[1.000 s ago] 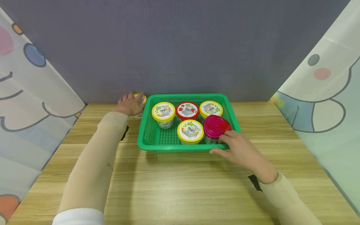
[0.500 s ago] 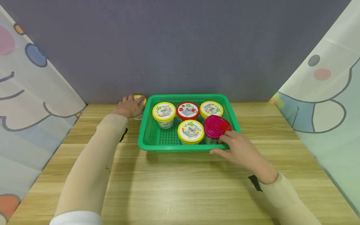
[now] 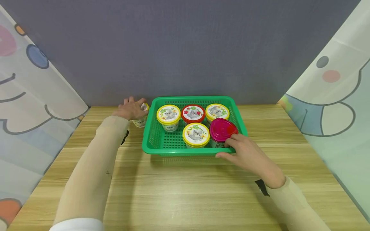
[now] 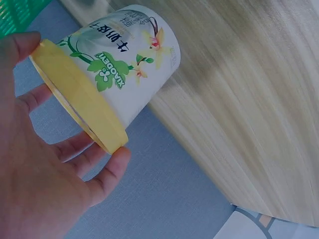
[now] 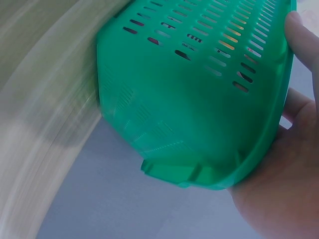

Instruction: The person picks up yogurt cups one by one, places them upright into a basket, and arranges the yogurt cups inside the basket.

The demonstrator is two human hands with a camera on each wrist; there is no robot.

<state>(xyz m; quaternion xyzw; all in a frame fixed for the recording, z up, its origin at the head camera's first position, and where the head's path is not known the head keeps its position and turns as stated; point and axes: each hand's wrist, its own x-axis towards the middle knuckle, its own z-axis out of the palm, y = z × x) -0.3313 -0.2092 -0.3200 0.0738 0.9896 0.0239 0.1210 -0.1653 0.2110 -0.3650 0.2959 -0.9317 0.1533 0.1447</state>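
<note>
Left of the green basket (image 3: 170, 151), my left hand (image 3: 129, 110) holds a white tub (image 3: 141, 122) with a yellow lid and a flower print. In the left wrist view, thumb and fingers span the rim of its yellow lid (image 4: 77, 94), and the tub (image 4: 144, 55) shows above the wooden table. My right hand (image 3: 245, 154) grips the basket's front right rim, thumb outside and fingers inside, beside a heart-shaped magenta lid (image 3: 222, 129). Seen from the right wrist, the slotted basket wall (image 5: 174, 109) hides most of what stands inside.
Inside the basket stand several more tubs: a red-lidded one (image 3: 193, 113) and yellow-lidded ones, such as the left tub (image 3: 168, 114) and the front tub (image 3: 196, 134). A grey panel (image 3: 185, 51) rises behind the wooden table (image 3: 185, 192). Cartoon-printed sheets flank both sides.
My left hand and the yellow-lidded tub have shifted slightly left and toward me, away from the back panel. My right hand and the basket have stayed in place.
</note>
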